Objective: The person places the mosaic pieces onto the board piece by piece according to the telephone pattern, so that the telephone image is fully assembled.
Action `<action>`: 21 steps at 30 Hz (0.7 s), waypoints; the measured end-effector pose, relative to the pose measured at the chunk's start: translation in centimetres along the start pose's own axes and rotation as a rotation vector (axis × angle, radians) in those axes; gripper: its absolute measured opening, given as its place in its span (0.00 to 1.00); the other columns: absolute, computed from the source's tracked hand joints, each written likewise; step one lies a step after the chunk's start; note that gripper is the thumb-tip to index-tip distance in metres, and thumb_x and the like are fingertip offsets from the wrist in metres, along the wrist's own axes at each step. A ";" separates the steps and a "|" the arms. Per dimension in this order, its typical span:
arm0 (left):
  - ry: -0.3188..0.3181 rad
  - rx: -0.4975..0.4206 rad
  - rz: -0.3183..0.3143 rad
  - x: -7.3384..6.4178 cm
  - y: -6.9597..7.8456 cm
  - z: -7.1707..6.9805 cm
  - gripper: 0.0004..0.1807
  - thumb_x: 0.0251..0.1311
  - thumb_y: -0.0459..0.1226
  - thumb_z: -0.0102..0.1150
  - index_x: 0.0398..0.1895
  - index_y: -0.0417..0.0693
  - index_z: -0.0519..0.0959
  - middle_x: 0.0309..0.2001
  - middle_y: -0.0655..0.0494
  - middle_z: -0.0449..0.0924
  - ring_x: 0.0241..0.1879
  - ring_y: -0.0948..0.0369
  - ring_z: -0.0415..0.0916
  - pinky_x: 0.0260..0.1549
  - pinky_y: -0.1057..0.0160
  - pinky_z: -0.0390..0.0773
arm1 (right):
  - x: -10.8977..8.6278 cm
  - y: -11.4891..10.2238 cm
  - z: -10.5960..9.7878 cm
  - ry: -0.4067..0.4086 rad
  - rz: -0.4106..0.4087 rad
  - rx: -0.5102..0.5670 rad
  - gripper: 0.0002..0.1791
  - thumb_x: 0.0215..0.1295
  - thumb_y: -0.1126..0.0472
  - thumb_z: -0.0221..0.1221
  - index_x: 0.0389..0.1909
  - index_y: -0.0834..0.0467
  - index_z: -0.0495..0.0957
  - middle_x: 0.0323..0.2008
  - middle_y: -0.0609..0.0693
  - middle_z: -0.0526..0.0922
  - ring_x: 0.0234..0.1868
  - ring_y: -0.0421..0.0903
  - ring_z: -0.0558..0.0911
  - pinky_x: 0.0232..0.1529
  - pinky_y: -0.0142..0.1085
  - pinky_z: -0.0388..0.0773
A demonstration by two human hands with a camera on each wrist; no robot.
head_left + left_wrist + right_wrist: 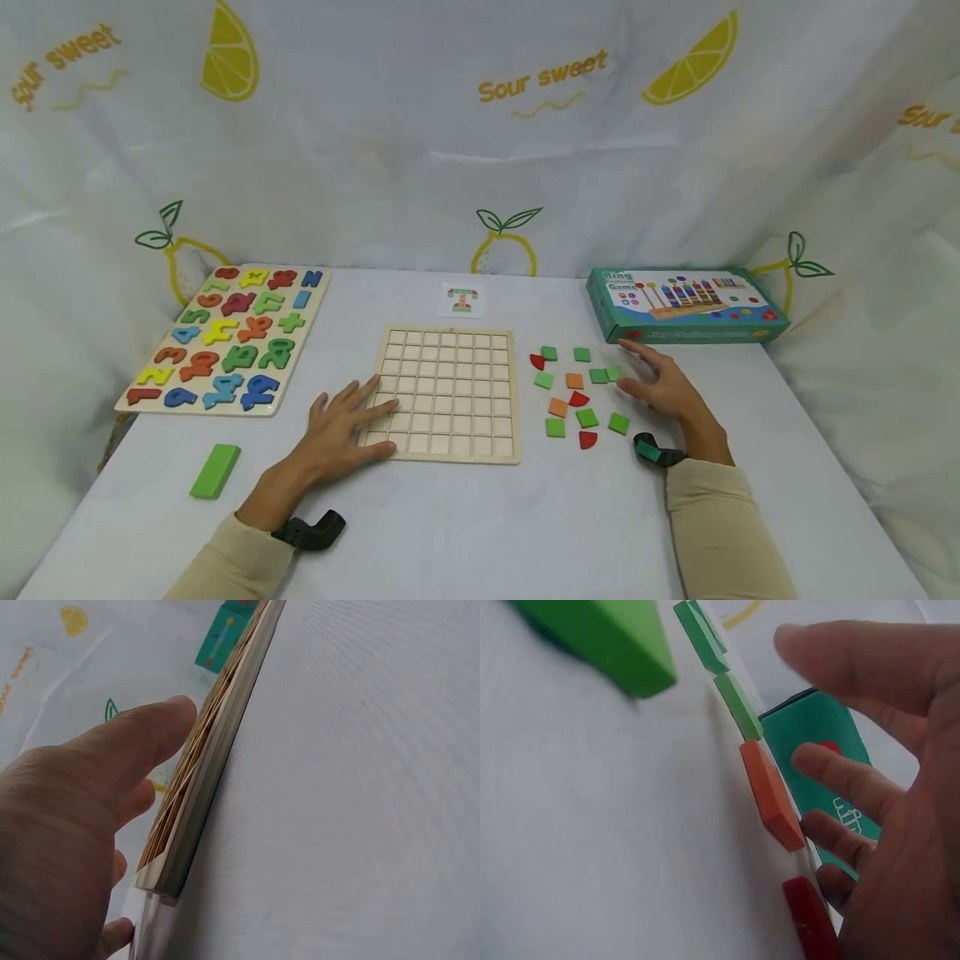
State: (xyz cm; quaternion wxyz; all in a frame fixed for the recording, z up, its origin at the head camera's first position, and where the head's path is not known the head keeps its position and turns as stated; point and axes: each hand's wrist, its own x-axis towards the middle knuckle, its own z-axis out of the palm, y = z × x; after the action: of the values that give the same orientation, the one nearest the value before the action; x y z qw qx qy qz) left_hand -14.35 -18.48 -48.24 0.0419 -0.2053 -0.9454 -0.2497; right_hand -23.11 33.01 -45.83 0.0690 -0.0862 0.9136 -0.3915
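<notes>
My left hand (337, 432) lies over the lower left corner of a wooden grid board (447, 393), fingers spread across its edge. In the left wrist view the thumb and fingers extend beside the board's edge (206, 765), gripping nothing. To the right of the board lie loose flat pieces: green squares such as one green square (587, 418), orange squares like the orange square (574, 381), and red quarter-circle pieces like the red piece (588, 439). My right hand (663, 385) hovers just right of these pieces with its fingers extended, holding nothing. Fingertips are near a light green square (613, 373).
A small pattern card (462, 300) lies behind the board. At the back right sits a green game box (686, 307). A number puzzle board (225, 340) lies at the left, with a green block (215, 472) in front of it. A white curtain (360, 167) hangs behind the table.
</notes>
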 end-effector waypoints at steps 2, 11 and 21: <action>-0.006 0.013 -0.001 -0.2 -0.1 0.0 0.35 0.51 0.61 0.64 0.60 0.54 0.79 0.72 0.46 0.57 0.69 0.40 0.49 0.58 0.29 0.40 | 0.1 0.2 0.3 0.006 -0.052 -0.035 0.37 0.63 0.54 0.63 0.70 0.59 0.62 0.69 0.67 0.57 0.70 0.69 0.48 0.60 0.70 0.46; 0.005 0.024 0.007 -0.7 -0.3 -0.2 0.33 0.51 0.60 0.64 0.59 0.54 0.80 0.70 0.46 0.60 0.69 0.40 0.49 0.58 0.29 0.39 | 0.5 -0.3 1.1 0.023 -0.011 -0.169 0.29 0.60 0.59 0.63 0.64 0.57 0.71 0.69 0.64 0.60 0.67 0.69 0.49 0.57 0.72 0.47; -0.016 0.005 0.001 -0.2 0.0 0.1 0.34 0.50 0.60 0.65 0.59 0.56 0.79 0.71 0.48 0.59 0.70 0.40 0.48 0.59 0.30 0.38 | 0.1 -0.2 1.0 0.074 -0.046 -0.234 0.17 0.62 0.63 0.62 0.52 0.61 0.79 0.67 0.65 0.62 0.65 0.70 0.53 0.59 0.69 0.48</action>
State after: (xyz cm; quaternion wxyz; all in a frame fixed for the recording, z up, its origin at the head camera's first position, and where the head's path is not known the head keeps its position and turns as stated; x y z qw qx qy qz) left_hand -14.16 -18.56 -48.35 0.0350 -0.2074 -0.9463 -0.2457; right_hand -22.96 32.18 -46.35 0.0154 -0.1002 0.9527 -0.2865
